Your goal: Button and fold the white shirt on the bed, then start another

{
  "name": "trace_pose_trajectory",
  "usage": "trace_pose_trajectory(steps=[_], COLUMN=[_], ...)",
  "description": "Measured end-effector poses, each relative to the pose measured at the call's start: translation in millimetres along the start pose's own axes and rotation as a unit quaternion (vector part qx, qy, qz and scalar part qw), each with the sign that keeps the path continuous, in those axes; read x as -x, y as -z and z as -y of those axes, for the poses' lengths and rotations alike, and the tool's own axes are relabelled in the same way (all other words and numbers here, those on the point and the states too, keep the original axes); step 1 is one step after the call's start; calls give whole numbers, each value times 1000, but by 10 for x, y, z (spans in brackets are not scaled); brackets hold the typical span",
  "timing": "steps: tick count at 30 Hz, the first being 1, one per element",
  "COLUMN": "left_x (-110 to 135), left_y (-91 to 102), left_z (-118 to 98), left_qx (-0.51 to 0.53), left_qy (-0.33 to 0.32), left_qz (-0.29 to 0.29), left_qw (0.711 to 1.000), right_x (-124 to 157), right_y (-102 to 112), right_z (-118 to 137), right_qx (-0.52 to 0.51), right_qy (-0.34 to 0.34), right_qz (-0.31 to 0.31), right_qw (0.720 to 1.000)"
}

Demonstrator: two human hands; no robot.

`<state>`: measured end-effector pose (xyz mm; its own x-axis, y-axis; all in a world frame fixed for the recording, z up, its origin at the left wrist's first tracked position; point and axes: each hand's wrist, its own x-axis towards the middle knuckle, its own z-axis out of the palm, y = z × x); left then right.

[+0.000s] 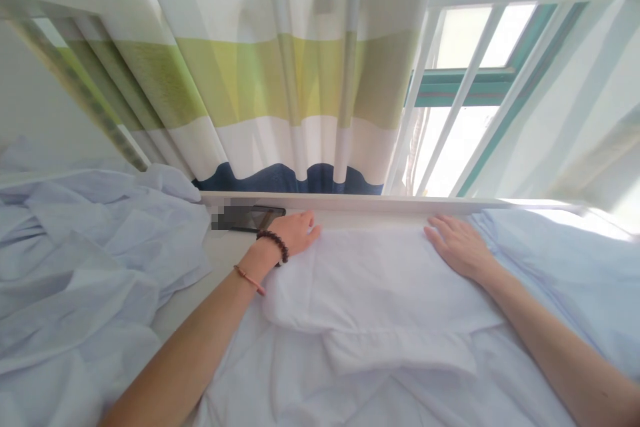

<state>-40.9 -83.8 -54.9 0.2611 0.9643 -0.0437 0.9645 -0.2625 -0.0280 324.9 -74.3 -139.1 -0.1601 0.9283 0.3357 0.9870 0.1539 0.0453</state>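
Note:
A white garment with a collar-like band, seemingly a shirt (385,280), lies folded in front of me, the band towards me. My left hand (297,232) rests at its far left corner, fingers apart and pointing right. Across from it, my right hand (459,243) lies flat on the far right corner with its fingers stretched out. Two bracelets circle my left wrist. Beside that hand is a dark phone (250,217), its left end blurred out. More white cloth (280,373) spreads beneath the folded garment.
Crumpled white cloth (90,267) is heaped at the left. A pale blue folded stack (565,267) lies at the right. A low white ledge (360,201) runs along the back, with a striped curtain (280,80), a white railing (465,80) and a window behind.

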Motion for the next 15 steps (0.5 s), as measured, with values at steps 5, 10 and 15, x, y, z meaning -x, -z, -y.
trace_pose_trajectory(steps=[5, 10, 15], left_x=[-45, -94, -122], left_y=[-143, -246, -285], left_z=[-32, -9, -1], left_qx=[-19, -33, -25], left_qy=[26, 36, 36], left_qz=[-14, -32, -53], left_qw=[999, 998, 998], right_x=[-9, -23, -26], right_y=[-23, -12, -13], right_z=[-21, -27, -33], right_qx=[7, -6, -12], right_qy=[-3, -8, -9], right_qz=[35, 40, 34], right_qw=[999, 999, 999])
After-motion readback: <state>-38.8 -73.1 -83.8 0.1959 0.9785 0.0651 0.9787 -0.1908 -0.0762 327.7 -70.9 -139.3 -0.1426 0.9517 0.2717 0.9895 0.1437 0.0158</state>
